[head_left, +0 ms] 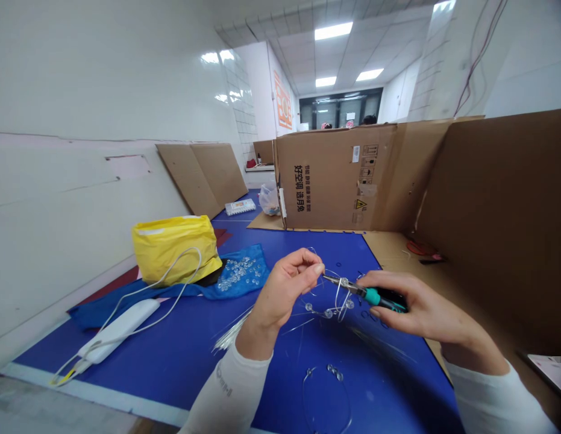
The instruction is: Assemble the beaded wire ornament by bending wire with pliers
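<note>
My left hand (294,283) is closed in a pinch on a thin wire, its thumb and forefinger pressed together. My right hand (413,301) is wrapped round the needle-nose pliers (373,295), which have green and black handles. The jaw tips meet the wire right at my left fingertips. Below the pliers hangs a looped wire with clear beads (328,313); what holds it up is hard to make out. Closer to me on the blue table (181,374) lies a wire ring with clear beads (335,372). A bundle of pale wires (232,331) lies partly behind my left forearm.
Loose clear beads (239,272) lie on a blue cloth (257,259) beside a yellow bag (176,247). A white power strip (120,331) with its cord is at the left. Large cardboard (334,181) stands at the back and right. A clear plastic case (240,207) sits farther back.
</note>
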`<state>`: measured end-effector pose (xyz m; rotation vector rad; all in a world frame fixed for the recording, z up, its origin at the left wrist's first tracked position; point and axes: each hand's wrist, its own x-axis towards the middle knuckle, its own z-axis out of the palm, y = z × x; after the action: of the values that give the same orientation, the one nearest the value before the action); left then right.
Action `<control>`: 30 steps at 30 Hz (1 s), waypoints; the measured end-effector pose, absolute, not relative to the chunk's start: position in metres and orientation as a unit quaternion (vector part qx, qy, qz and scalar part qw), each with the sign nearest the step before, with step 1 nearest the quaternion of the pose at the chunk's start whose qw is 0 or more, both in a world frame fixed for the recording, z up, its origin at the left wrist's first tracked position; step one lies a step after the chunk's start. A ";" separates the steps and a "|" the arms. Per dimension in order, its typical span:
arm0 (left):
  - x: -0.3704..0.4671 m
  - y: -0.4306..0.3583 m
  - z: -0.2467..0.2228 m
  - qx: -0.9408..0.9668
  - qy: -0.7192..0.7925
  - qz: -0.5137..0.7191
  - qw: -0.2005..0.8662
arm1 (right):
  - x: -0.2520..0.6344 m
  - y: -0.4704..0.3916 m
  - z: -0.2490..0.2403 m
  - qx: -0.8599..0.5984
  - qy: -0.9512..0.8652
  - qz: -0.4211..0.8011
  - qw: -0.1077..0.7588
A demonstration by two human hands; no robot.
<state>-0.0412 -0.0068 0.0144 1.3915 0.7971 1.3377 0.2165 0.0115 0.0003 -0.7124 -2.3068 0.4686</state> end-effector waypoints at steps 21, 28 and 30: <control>-0.044 -0.006 0.014 0.588 0.313 0.528 0.526 | 0.221 0.019 -0.005 -0.269 -0.885 0.172 0.340; -0.045 -0.006 0.014 0.611 0.305 0.514 0.519 | 0.222 0.018 -0.001 -0.263 -0.891 0.160 0.335; -0.045 -0.006 0.014 0.610 0.303 0.514 0.521 | 0.222 0.017 0.000 -0.264 -0.890 0.159 0.336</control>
<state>-0.0446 -0.0062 0.0143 1.4628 0.7257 1.2320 0.2217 0.0169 -0.0004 -0.6874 -2.3210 0.4146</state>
